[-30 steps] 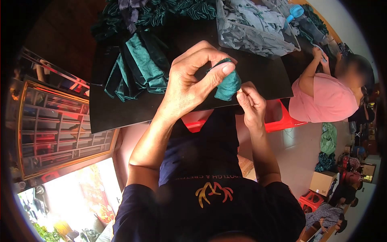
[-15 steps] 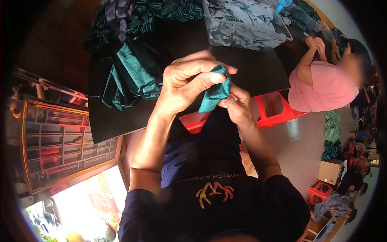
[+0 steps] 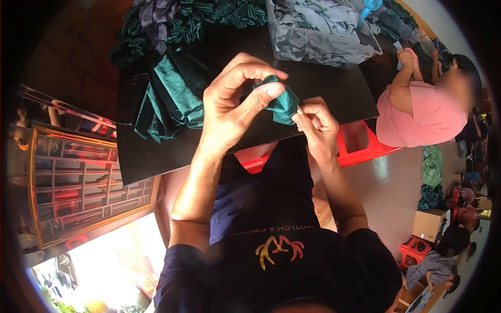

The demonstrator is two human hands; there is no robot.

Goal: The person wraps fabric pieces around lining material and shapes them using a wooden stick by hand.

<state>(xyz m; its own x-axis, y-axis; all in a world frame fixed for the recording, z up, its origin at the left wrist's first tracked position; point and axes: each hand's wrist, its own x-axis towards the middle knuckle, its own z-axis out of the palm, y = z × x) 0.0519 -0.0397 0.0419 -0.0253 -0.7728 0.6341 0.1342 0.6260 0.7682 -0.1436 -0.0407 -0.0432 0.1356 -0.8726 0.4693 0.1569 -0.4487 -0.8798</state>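
Observation:
A small folded piece of dark green velvet cloth (image 3: 284, 107) is held up over the front of the black table. My left hand (image 3: 237, 101) is closed on its upper left part, thumb in front and fingers behind. At the lower right edge of the cloth, my right hand (image 3: 317, 124) pinches with thumb and forefinger; a tiny pale bit shows at the fingertips, too small to name. Left of my hands, a stack of green velvet strips (image 3: 177, 94) lies on the table.
The black table (image 3: 156, 161) carries a heap of gathered green fabric (image 3: 209, 18) and a clear bin (image 3: 329, 57) of grey-green scraps. A co-worker in a pink top (image 3: 422, 115) sits at the right, near a red stool (image 3: 360, 146).
The cloth has turned and bunched up between my hands. My left hand has shifted slightly up and left, while my right hand has moved a little right to the cloth's edge.

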